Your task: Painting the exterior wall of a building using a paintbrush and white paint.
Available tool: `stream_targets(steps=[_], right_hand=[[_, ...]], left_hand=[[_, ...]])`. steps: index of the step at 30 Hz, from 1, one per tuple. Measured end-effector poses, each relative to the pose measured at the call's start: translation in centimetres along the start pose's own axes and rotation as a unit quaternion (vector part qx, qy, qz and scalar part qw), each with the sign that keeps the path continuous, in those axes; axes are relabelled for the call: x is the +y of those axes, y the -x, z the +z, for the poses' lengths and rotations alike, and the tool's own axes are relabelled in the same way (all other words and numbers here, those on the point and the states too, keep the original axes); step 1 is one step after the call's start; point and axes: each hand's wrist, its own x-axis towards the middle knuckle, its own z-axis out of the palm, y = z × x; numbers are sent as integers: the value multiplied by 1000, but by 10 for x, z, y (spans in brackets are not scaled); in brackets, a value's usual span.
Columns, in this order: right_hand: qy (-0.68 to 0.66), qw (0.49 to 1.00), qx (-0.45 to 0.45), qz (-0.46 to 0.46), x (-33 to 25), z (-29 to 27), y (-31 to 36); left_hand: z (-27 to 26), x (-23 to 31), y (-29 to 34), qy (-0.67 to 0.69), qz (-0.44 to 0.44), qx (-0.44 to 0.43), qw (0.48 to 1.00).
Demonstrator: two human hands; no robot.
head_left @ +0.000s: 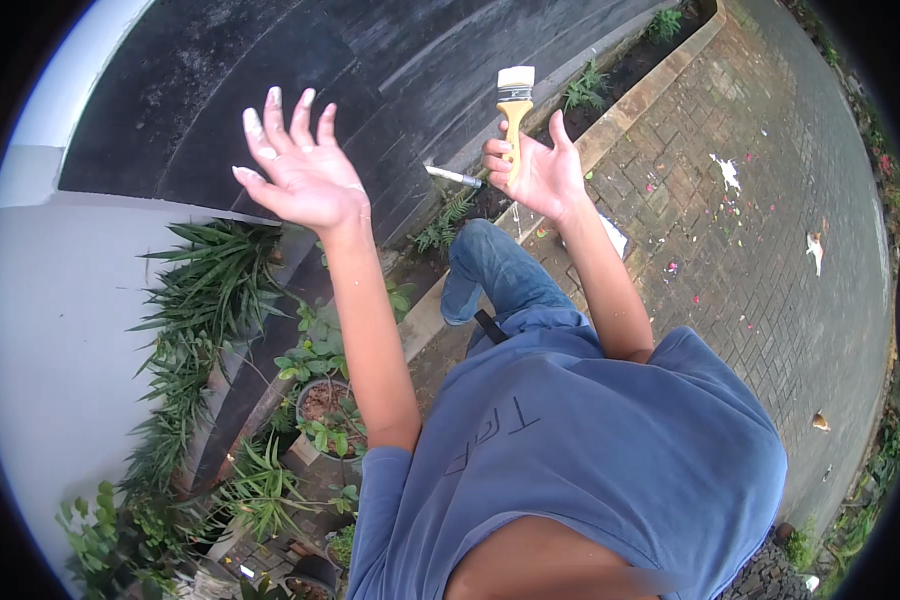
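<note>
My left hand [308, 175] is raised in front of the dark wall [370, 110], palm up with fingers spread. It holds nothing, and white smears mark its fingertips and wrist. In my right hand [548, 178] is a flat paintbrush [514, 120] with a yellow handle, its white bristles pointing up and away from me. My fingers curl round the handle while the thumb stands out to the side. The brush is apart from the wall. Between my hands, low by the wall, lies a slim white and grey cylindrical thing [454, 175] whose kind I cannot make out.
A planting strip with ferns [586, 88] and a raised kerb [660, 85] runs along the wall. Spiky plants [210, 270] and a potted plant [325, 402] stand at the left. Brick paving [770, 280] with white patches and pink petals spreads right. A white flat thing [615, 238] is partly behind my right forearm.
</note>
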Motion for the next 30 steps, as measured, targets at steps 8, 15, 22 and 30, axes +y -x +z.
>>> stream_targets(steps=[8, 15, 22, 30], right_hand=[[5, 1000, -14, -11, 18, 23, 80], [22, 999, -8, -22, 13, 20, 138], [38, 998, 39, -8, 17, 14, 187], [29, 998, 55, 10, 4, -3, 208]], left_hand=[[25, -28, 91, 476, -193, -61, 855], [46, -2, 172, 304, -217, -112, 921], [64, 16, 230, 100, -202, -140, 964], [83, 16, 256, 92, -235, -122, 960]])
